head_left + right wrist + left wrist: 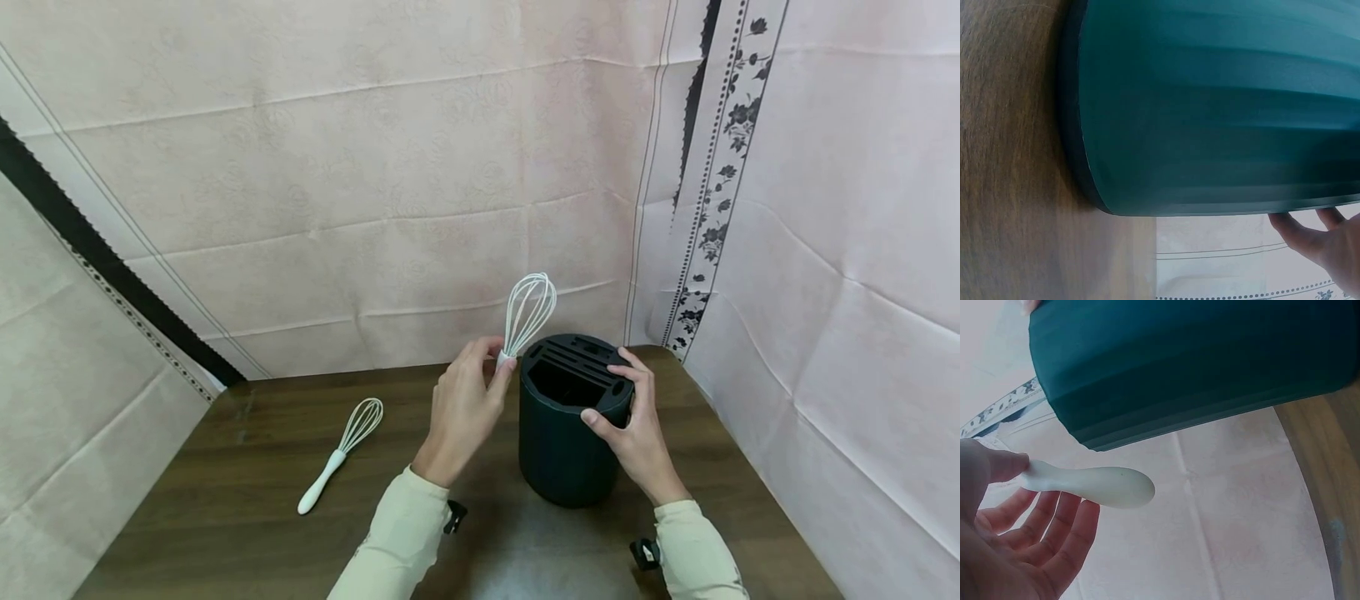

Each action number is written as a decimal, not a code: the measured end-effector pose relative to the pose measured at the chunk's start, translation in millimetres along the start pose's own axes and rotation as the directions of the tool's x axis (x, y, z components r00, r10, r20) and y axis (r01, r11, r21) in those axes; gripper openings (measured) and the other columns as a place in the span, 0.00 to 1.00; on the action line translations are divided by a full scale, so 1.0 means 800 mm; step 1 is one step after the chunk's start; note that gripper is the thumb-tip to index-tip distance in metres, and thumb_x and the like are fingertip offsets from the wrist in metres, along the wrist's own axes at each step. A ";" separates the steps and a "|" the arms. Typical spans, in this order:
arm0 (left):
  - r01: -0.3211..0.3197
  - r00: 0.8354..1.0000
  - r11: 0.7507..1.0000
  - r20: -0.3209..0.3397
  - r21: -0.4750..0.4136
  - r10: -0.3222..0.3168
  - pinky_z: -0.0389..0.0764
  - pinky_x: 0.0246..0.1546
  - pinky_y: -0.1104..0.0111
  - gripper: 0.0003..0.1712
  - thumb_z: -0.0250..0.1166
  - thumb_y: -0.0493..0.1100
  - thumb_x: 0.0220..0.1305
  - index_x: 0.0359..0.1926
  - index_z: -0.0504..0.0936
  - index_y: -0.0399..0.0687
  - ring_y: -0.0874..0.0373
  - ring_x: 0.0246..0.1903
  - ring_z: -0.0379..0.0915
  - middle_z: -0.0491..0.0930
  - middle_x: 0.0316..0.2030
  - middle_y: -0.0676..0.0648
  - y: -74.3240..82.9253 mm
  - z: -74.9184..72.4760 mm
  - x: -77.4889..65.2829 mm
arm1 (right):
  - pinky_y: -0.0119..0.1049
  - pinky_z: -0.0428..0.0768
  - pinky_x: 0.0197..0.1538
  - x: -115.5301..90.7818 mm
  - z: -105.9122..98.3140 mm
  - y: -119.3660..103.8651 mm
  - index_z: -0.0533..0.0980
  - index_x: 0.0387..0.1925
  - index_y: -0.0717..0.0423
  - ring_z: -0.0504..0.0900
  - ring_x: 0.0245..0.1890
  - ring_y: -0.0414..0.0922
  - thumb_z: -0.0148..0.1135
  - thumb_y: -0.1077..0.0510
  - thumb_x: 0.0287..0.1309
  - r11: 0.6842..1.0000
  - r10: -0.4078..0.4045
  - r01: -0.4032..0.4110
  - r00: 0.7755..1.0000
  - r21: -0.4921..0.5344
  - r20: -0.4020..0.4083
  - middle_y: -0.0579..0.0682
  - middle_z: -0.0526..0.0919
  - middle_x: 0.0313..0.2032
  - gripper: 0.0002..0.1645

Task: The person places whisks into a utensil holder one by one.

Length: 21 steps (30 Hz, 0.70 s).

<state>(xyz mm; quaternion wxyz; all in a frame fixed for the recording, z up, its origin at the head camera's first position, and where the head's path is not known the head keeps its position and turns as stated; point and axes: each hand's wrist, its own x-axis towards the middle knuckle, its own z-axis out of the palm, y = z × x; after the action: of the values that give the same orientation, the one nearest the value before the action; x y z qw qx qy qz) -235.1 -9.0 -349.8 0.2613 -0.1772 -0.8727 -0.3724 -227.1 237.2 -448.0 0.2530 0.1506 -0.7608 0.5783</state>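
Observation:
My left hand [465,404] pinches a white whisk [530,308] just below its wires, which point up. The whisk's handle [1104,484] shows in the left wrist view, beside the wall of a dark green ribbed utensil holder [570,450]. That round holder stands upright on the table, its top split into a large opening and several narrow slots. My right hand [637,433] grips its right side at the rim, thumb at the near edge and fingers across the top. A second whisk [322,483] lies on the table to the left, wires pointing away from me.
The brown wooden table [247,500] runs back to a pale cloth [337,208] hung behind it. More cloth [847,292] with a dark flower border closes off the right side.

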 end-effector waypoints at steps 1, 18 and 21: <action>-0.005 1.000 1.000 -0.005 -0.003 0.005 0.84 0.32 0.62 0.14 0.69 0.46 0.74 0.56 0.84 0.48 0.59 0.39 0.84 0.84 0.44 0.51 0.001 -0.001 0.001 | 0.74 0.46 0.75 0.000 0.000 0.000 0.63 0.72 0.49 0.47 0.81 0.50 0.73 0.55 0.60 1.000 0.000 0.000 1.000 0.000 -0.001 0.40 0.50 0.81 0.42; -0.038 0.999 0.997 -0.032 -0.072 0.036 0.80 0.30 0.67 0.14 0.69 0.44 0.74 0.56 0.83 0.45 0.60 0.34 0.79 0.83 0.44 0.49 0.023 -0.014 0.006 | 0.72 0.49 0.76 0.000 0.001 -0.004 0.63 0.72 0.50 0.48 0.80 0.50 0.73 0.55 0.59 1.000 0.015 -0.015 1.000 0.006 0.003 0.42 0.50 0.82 0.43; -0.046 0.998 0.992 -0.039 -0.119 0.041 0.84 0.34 0.65 0.14 0.69 0.42 0.74 0.56 0.83 0.44 0.59 0.37 0.80 0.84 0.46 0.49 0.029 -0.016 0.007 | 0.72 0.49 0.76 0.000 0.000 -0.004 0.63 0.72 0.51 0.49 0.80 0.50 0.73 0.56 0.59 1.000 0.012 -0.012 1.000 0.003 0.002 0.42 0.50 0.82 0.43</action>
<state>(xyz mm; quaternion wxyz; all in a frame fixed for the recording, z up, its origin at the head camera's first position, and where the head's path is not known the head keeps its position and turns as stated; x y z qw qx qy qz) -223.6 -2.9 -326.2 0.2742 -0.2047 -0.8399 -0.4214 -225.2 236.3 -445.2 0.2486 0.1468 -0.7611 0.5808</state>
